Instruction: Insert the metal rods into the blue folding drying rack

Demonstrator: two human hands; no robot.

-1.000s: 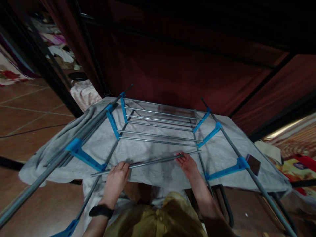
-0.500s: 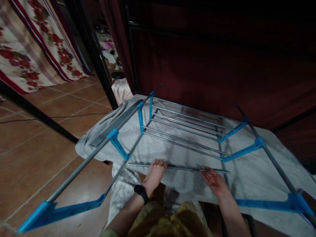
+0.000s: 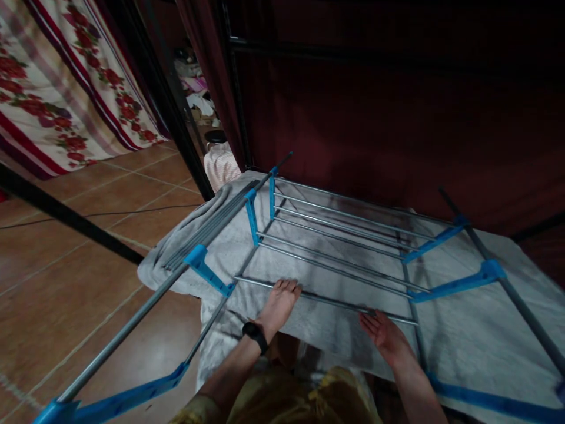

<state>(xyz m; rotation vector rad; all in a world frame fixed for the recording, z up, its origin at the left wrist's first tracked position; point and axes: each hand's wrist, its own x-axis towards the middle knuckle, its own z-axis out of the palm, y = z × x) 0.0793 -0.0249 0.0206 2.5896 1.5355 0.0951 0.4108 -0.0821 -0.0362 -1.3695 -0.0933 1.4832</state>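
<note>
Loose rod (image 3: 333,302) in your grip has swung closer to parallel with the rungs (image 3: 335,270) beyond your fingers; half a second ago it lay more askew to them. Your left hand (image 3: 280,306) has its fingers curled over the rod, grasping it left of its middle. Your right hand (image 3: 385,333) meets it from underneath, nearer the other end; whether the thumb closes there, I cannot tell. Outward from your left grip, the rod's tip has passed from the near side of the blue bracket (image 3: 209,275) foot to just beyond it, over the left lower pole (image 3: 207,325). Outward from your right grip, the far tip overlaps the right lower pole (image 3: 421,344). That likely means the rod is better squared across the frame, though neither end looks seated.
</note>
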